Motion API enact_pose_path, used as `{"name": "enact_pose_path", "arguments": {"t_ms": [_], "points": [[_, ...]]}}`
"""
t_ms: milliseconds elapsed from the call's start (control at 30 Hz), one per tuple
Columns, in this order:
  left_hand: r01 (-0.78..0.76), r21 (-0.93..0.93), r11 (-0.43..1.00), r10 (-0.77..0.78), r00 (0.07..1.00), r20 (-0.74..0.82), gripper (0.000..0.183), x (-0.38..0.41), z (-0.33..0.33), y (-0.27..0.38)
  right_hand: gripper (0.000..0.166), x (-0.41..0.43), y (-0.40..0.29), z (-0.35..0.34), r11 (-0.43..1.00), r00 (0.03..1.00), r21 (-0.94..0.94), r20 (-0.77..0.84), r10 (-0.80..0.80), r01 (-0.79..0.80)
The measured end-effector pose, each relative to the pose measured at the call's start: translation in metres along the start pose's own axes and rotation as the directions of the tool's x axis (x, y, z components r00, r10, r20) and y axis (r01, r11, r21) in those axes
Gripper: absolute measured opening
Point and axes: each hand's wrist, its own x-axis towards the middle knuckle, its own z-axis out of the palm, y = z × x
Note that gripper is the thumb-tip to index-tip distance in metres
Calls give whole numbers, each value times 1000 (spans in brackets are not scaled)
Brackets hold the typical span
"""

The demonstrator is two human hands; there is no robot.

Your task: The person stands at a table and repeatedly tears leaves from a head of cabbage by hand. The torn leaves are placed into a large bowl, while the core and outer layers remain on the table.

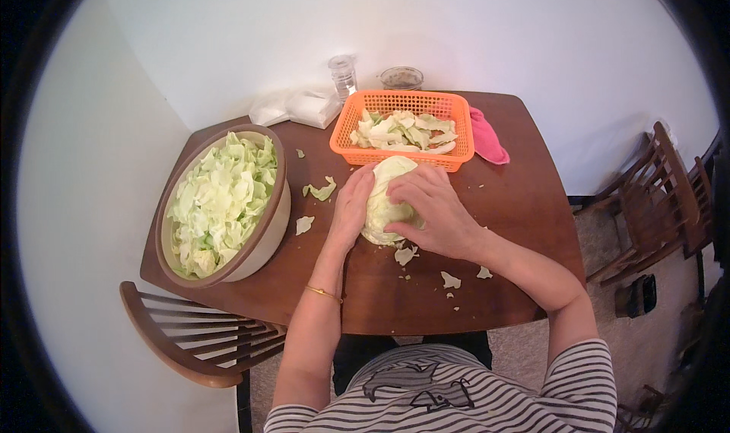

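A pale green cabbage head [381, 205] rests on the wooden table in front of me, just short of an orange plastic basket [402, 160]. Along its left side lies my left hand [352, 205], palm pressed to the leaves. My right hand [430, 210] is on its right side, thumb and fingers curled over the top; whether they pinch a leaf is hidden. Torn cabbage leaves [405, 131] lie inside the basket. To the left, a large brown-rimmed basin [280, 205] is heaped with torn cabbage pieces [225, 199].
Cabbage scraps [406, 255] are scattered over the brown table [513, 205]. Along the wall stand a clear jar [343, 76], a glass bowl [402, 78] and white plastic packages [311, 107]. A pink cloth [487, 136] lies beside the basket. Wooden chairs [182, 342] flank the table.
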Motion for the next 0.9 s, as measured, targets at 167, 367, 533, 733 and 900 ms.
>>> {"name": "enact_pose_path", "arguments": {"t_ms": [167, 367, 533, 733, 900], "points": [[-16, -51, 999, 17, 999, 27, 41, 5, -4, -12, 40, 13, 2, -4, 995, 997, 64, -9, -74, 74], [63, -133, 989, -57, 997, 48, 41, 8, -6, -15, 36, 4, -1, -6, 996, 998, 83, 65, 18, -24], [34, -109, 993, -30, 999, 34, 41, 3, 1, -4, 30, 5, -4, -12, 999, 996, 36, 87, -6, 3], [95, -129, 987, -90, 995, 41, 41, 4, -3, -8, 22, 7, 0, -10, 996, 993, 88, 118, -15, 4], [117, -147, 982, -116, 993, 20, 40, 5, -4, -6, 11, 1, 6, 7, 994, 999, 102, -24, -48, 51]]}}
